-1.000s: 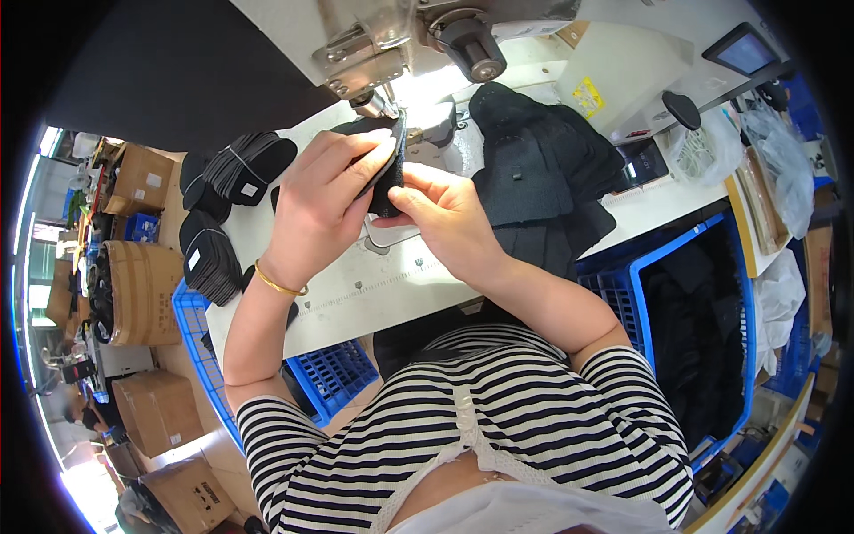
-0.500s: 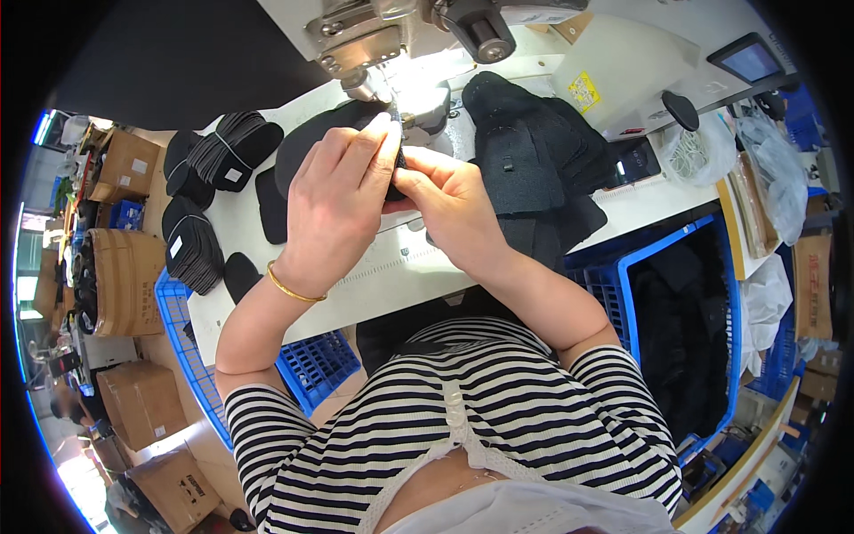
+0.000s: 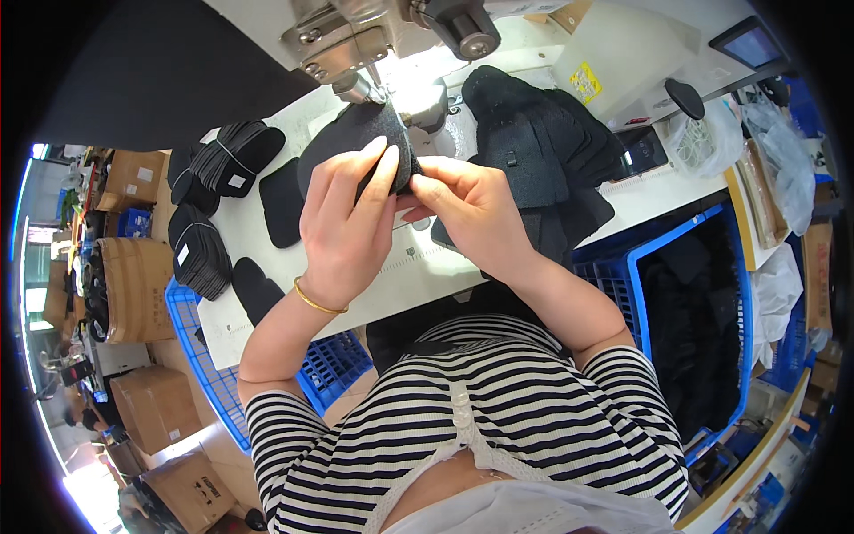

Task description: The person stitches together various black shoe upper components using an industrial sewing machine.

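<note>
A black fabric piece (image 3: 347, 133) with a curved edge lies under the presser foot of a sewing machine (image 3: 351, 62). My left hand (image 3: 350, 214) rests on it, fingers together, pressing it near its right edge. At that same edge, my right hand (image 3: 471, 209) pinches the fabric between thumb and forefinger. Part of the piece is hidden under my left hand. Beyond my right hand lies a spread pile of black fabric pieces (image 3: 525, 142), some with a small slot.
Tied bundles of black pads (image 3: 236, 156) and loose pads (image 3: 280, 205) lie at the table's left. Blue crates (image 3: 633, 285) stand below the table at both sides. A clear plastic bag (image 3: 703, 142) sits at the right, and cardboard boxes (image 3: 133, 285) stand on the floor at left.
Both hands have come slightly nearer to me and apart from the needle. More of the fabric piece shows between the presser foot and my fingers. The view has shifted a little.
</note>
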Action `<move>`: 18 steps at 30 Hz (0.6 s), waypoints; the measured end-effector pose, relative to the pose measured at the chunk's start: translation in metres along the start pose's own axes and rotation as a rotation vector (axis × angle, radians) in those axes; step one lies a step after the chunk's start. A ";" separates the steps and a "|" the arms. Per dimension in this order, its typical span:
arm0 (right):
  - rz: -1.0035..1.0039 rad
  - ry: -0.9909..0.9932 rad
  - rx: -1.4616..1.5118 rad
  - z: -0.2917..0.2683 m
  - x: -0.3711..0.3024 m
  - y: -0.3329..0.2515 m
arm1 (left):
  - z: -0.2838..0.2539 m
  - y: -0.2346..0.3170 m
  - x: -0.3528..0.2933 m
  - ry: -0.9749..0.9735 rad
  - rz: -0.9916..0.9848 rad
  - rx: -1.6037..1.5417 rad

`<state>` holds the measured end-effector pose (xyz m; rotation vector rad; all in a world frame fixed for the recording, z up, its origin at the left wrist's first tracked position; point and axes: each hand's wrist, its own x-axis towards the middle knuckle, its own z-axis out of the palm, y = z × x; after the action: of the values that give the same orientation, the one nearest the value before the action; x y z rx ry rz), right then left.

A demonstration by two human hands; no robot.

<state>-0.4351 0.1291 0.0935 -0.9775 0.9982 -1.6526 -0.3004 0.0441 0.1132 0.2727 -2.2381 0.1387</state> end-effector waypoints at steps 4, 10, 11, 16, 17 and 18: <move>0.007 -0.005 0.011 -0.001 -0.004 -0.002 | 0.000 0.000 0.001 0.027 0.042 0.012; -0.016 -0.021 -0.052 0.001 -0.003 0.002 | 0.000 0.002 -0.001 0.021 0.069 0.092; -0.014 -0.035 -0.054 0.001 -0.004 0.001 | -0.001 0.002 0.000 0.026 0.061 0.103; -0.006 -0.003 0.000 0.001 -0.005 0.002 | 0.000 0.000 0.003 0.016 0.121 0.092; -0.001 0.000 -0.007 0.002 -0.004 0.001 | -0.002 0.000 0.004 -0.005 0.119 0.106; -0.004 -0.005 -0.001 0.004 -0.003 0.000 | -0.002 -0.001 0.003 -0.002 0.115 0.099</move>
<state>-0.4309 0.1316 0.0938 -0.9840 0.9947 -1.6524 -0.3009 0.0433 0.1168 0.1966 -2.2528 0.3115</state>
